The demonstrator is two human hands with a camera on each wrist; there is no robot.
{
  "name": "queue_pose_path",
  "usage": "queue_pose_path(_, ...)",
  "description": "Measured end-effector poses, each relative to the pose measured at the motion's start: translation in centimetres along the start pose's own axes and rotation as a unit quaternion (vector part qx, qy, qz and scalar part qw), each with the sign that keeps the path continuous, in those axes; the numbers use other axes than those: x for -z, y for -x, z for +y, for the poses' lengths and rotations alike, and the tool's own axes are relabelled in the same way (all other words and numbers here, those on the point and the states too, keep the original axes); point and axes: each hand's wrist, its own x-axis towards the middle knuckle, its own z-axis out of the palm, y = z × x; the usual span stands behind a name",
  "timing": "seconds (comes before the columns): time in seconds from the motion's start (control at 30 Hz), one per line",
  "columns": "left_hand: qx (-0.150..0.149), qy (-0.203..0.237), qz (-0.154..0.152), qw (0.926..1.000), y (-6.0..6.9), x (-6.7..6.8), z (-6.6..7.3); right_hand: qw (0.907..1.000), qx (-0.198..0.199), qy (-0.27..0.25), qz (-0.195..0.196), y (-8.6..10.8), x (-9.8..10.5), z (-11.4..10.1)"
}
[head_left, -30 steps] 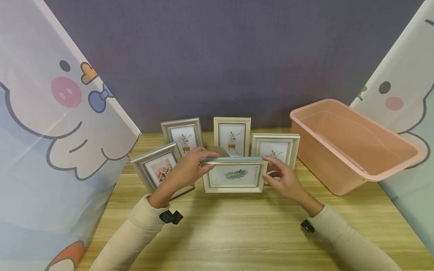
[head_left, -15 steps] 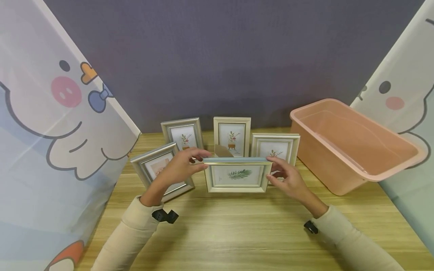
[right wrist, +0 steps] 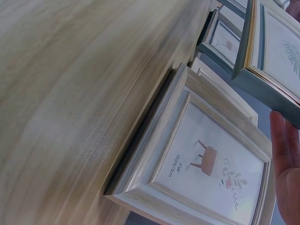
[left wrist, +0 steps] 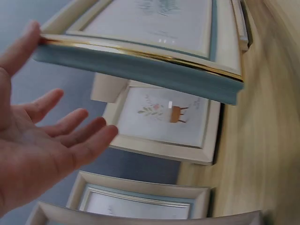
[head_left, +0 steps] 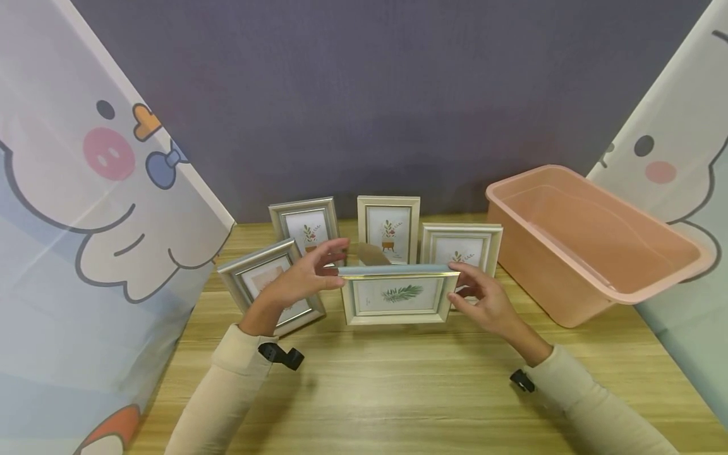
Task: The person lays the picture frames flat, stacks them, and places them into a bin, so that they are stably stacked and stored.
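A cream picture frame [head_left: 400, 296] with a green leaf print is held sideways above the table. My right hand [head_left: 483, 300] grips its right end, thumb in front and fingers behind. At the opposite end, my left hand [head_left: 304, 278] has its fingers spread, with only the thumb touching the frame's edge in the left wrist view. A tan flap [head_left: 373, 254] sticks up behind this frame. Further back stand a cream frame [head_left: 389, 218] and a greyish frame [head_left: 304, 221] with plant prints. Another pale frame [head_left: 462, 243] is behind my right hand.
A silver frame [head_left: 263, 272] stands at the left, partly covered by my left hand. On the right is a pink plastic tub [head_left: 554, 253]. Everything rests on a wood-grain table [head_left: 398, 392], with a dark wall [head_left: 392, 101] behind and cartoon-printed cloths on both sides.
The held frame has shifted slightly right with my right hand. My left hand has loosened from its left end, moving left and spreading its fingers.
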Motion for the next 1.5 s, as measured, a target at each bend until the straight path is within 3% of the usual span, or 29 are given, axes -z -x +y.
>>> queue_pose_path(0.23, -0.037, 0.066, -0.051, 0.9958, -0.5, -0.1, -1.3, 1.0, -0.006, 0.002, -0.003, -0.1, 0.0, -0.2)
queue_pose_path(0.63, -0.058, 0.076, -0.058, 0.9937, -0.6, -0.1, -1.9, 0.9999, -0.006, 0.003, -0.01, 0.0, -0.1, -0.2)
queue_pose_path(0.83, -0.053, 0.05, -0.037, 0.9967, -0.3, -0.2, -1.7, 0.9999, -0.009, 0.005, -0.007, 0.0, -0.2, -0.2)
queue_pose_path(1.13, -0.015, 0.0, 0.018, 0.9997, 0.5, -0.8, -0.5, 0.9996, 0.011, -0.016, 0.02, 0.1, -0.6, 0.1)
queue_pose_path(1.3, 0.0, -0.04, 0.064, 0.9972, 0.7, -1.4, -0.1, 0.9996, 0.014, -0.013, 0.023, 0.2, -0.6, 0.4)
queue_pose_path(1.5, -0.012, -0.071, 0.097, 0.9927, 0.8, -2.2, 0.3, 0.9997, 0.012, -0.008, 0.02, 0.2, -0.7, 0.4)
